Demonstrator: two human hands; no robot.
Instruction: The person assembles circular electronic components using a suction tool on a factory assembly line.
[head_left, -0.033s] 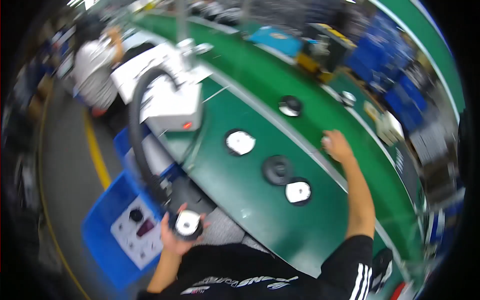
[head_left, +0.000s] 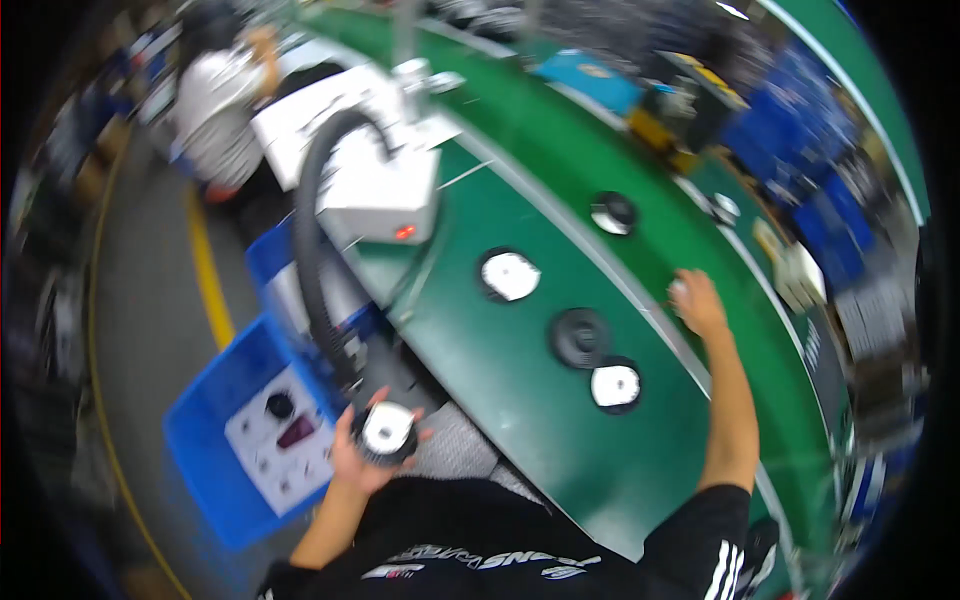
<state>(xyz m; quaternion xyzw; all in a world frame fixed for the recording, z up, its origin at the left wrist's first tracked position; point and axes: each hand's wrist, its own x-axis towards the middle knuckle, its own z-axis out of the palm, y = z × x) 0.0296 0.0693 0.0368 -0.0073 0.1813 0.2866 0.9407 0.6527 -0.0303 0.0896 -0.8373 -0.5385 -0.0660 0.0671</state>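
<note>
Green bench [head_left: 520, 420]: beside it, a blue bin [head_left: 215, 440] with white sheet; left hand [head_left: 360, 455] cups a round disc [head_left: 387, 432]; right hand [head_left: 697, 303] rests flat, open, farther along the bench.

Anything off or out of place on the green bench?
Nothing stands out. Four round parts lie flat and apart on the green bench. The left hand holds another round part above the blue bin; the right hand rests on the bench. The picture is blurred.

Head cam, single fisheye view, looks steeply down from above onto green table [head_left: 520, 420]; forearms enter from bottom edge.
</note>
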